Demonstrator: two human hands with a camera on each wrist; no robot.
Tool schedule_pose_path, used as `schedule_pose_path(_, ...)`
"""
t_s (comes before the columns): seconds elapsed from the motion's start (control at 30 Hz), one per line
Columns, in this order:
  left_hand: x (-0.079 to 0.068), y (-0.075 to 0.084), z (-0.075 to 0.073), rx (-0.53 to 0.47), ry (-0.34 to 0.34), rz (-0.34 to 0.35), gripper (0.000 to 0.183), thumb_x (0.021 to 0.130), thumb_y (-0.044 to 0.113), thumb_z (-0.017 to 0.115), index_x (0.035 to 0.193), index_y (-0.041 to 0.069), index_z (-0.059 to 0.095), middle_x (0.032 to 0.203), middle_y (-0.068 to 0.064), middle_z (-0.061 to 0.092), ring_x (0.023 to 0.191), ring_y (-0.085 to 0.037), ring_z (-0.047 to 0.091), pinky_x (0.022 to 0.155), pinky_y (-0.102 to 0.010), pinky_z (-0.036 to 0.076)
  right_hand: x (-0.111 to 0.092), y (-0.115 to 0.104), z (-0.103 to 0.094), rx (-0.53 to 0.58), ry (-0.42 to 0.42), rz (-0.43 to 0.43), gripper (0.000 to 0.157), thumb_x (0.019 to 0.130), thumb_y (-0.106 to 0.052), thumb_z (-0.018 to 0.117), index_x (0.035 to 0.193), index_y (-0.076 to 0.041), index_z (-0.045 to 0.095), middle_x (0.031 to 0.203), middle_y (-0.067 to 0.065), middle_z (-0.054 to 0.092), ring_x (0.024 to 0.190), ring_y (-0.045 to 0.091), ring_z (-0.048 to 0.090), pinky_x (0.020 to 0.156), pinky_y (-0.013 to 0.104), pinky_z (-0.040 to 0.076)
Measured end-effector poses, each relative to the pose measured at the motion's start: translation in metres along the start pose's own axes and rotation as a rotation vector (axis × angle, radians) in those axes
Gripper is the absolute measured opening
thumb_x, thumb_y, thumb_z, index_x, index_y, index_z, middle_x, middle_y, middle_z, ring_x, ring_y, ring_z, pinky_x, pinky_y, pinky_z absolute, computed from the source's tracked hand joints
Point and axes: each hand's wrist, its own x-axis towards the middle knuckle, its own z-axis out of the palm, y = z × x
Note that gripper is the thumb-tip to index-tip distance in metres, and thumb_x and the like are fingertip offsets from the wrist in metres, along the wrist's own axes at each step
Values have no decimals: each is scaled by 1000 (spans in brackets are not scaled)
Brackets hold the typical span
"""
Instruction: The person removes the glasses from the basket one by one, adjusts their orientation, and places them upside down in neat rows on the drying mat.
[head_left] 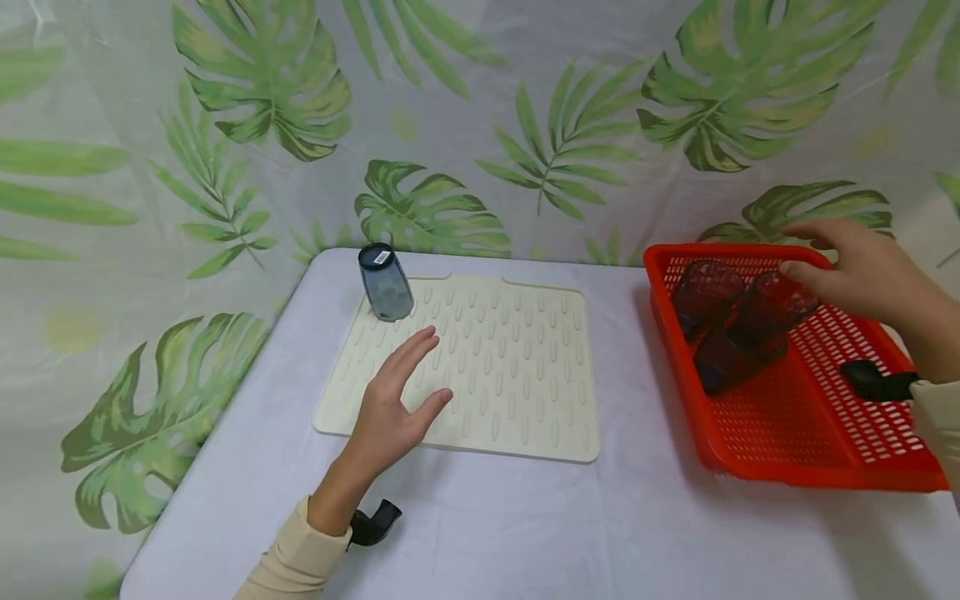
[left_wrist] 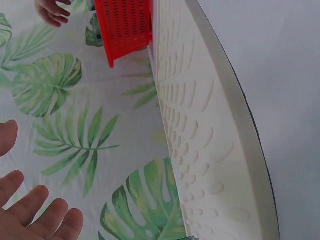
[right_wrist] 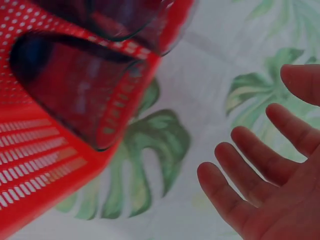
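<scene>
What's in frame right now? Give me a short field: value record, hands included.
left hand: empty, fingers spread, over the mat's left side
right hand: empty, fingers apart, by the basket's far side
drying mat: cream, ridged, on white tablecloth
blue-tinted glass: upside down at the mat's far left corner
red plastic basket: right of the mat
tinted glasses: at least two in the basket, overlapping
backdrop: green leaf print
</scene>
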Motion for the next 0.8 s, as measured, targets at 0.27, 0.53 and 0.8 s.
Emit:
schedule_pose_path(0.27, 0, 1, 3, -1, -12, -7, 66, 83, 6, 77, 143, 6, 51, 150, -16, 50, 142, -29, 45, 111, -52, 41, 14, 31, 11, -11, -59, 34, 56, 102, -21, 51, 143, 14, 34, 138, 47, 34, 118, 63, 36, 92, 76, 33)
schedule_pose_path(0.53, 1, 1, 5, -2, -21, -21, 66, 83, 6, 77, 144, 7, 51, 151, -10, 49, 142, -28, 46, 112, -49, 42, 31, 46, 20, -93, -192, 6, 67, 95, -21, 59, 140, 21, 31, 136, 49, 34, 122, 65, 34, 99, 76, 32)
schedule_pose_path(0.8, -2, 0, 12, 0, -43, -21, 65, 84, 6, 76, 144, 7, 50, 150, -13, 50, 141, -29, 46, 112, -48, 41, 41, 47, 28, -70, -322, 39, 72, 93, -28, 63, 141, 17, 32, 139, 46, 33, 123, 65, 35, 99, 76, 34)
